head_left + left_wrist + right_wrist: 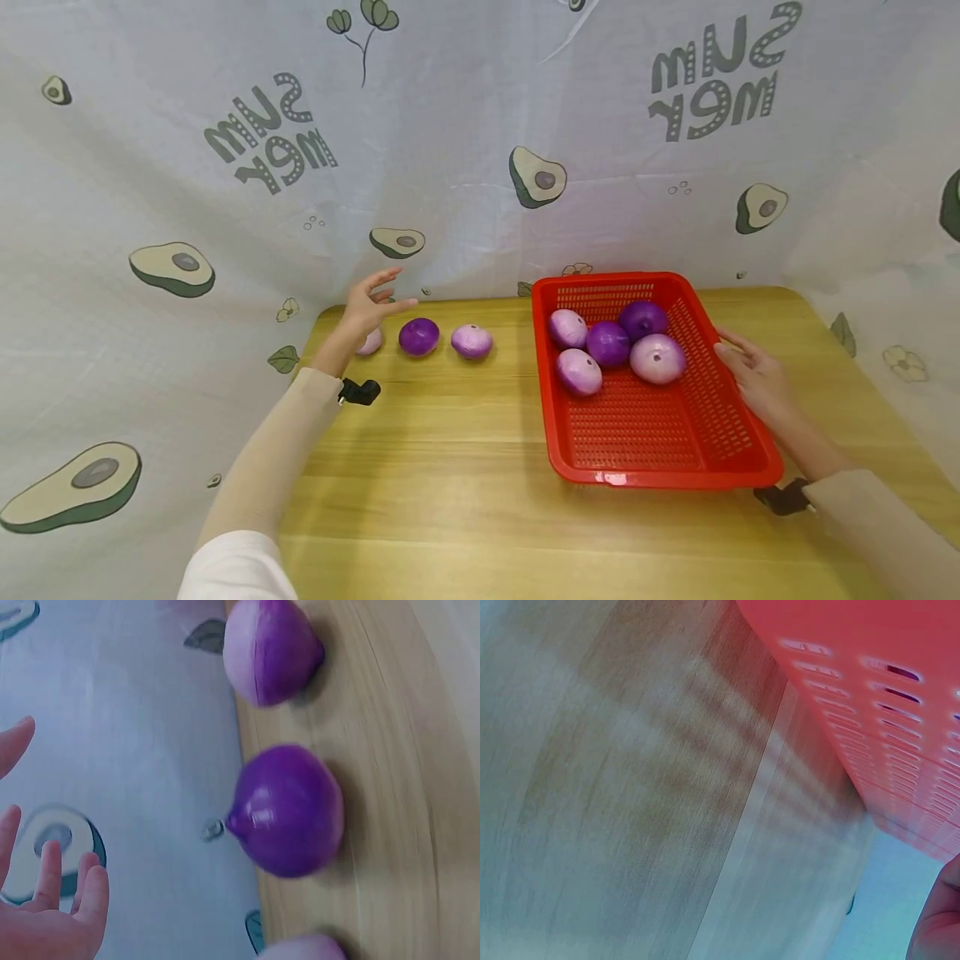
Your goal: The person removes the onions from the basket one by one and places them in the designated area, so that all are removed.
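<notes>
My left hand hovers over the table's far left part, fingers spread and nothing held. Below it sits a pale purple onion, partly hidden by the hand. To its right come a dark purple onion and another two-toned onion, in a row along the back edge. The left wrist view shows the dark onion close up, with the left hand apart from it. On the right, a red plastic basket contains several purple onions. My right hand grips the basket's right rim.
The wooden table meets a pale printed cloth that hangs behind it and at both sides. Inside the basket, the onions gather toward the back. Its slotted wall fills the upper right of the right wrist view.
</notes>
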Available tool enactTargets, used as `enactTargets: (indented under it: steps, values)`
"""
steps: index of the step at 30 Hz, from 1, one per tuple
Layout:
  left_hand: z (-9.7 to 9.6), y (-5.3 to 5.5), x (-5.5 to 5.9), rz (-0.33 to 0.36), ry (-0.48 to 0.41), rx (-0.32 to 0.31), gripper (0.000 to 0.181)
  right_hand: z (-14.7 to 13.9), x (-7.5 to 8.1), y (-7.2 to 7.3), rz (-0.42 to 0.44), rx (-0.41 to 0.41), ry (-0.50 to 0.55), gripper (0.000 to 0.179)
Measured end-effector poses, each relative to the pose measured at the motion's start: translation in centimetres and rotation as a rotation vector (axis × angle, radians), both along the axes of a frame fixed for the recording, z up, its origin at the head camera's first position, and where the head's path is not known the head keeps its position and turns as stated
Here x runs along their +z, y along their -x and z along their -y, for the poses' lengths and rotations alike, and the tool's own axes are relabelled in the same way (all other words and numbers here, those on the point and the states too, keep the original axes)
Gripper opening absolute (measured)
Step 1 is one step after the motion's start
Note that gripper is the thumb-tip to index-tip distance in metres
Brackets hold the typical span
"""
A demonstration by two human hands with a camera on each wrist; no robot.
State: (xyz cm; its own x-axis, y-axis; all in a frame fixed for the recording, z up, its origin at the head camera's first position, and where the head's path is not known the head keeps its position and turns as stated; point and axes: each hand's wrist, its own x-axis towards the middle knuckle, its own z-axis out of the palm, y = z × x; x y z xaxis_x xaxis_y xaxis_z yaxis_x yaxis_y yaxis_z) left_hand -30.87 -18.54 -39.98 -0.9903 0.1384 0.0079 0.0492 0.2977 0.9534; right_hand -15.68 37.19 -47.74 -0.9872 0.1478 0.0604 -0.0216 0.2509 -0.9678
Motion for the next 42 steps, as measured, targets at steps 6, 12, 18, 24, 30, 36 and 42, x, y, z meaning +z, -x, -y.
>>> enactTargets:
  steps: [6, 12, 18, 24, 30, 36, 42]
  values:
    - [-3.2, -0.8, 0.8, -0.024, 0.009, -0.134, 0.067, 0.2, 0.0, -0.2, 0.004, -0.007, -0.015, 0.055]
    - [-6.6, -1.4, 1.3, -0.049, 0.039, -0.322, 0.067, 0.2, 0.1, -0.3, 0.01, -0.014, -0.027, 0.056]
    - [-9.4, -2.0, 1.6, -0.083, 0.091, -0.478, 0.066, 0.1, -0.1, -0.3, 0.0, -0.009, -0.001, 0.054]
    - [-11.4, -2.0, 1.9, -0.132, 0.078, -0.562, 0.065, 0.1, -0.2, -0.2, -0.01, 0.012, 0.055, 0.053]
    - [-13.4, -1.8, 1.8, -0.123, 0.096, -0.656, 0.064, 0.2, -0.1, -0.2, -0.018, 0.022, 0.126, 0.051]
    - [-15.6, -1.7, 1.4, -0.11, 0.134, -0.766, 0.063, 0.3, 0.0, -0.2, -0.013, 0.009, 0.082, 0.051]
    - [-18.0, -1.5, 0.3, -0.15, 0.153, -0.893, 0.062, 0.1, -0.2, -0.1, -0.004, 0.015, 0.077, 0.052]
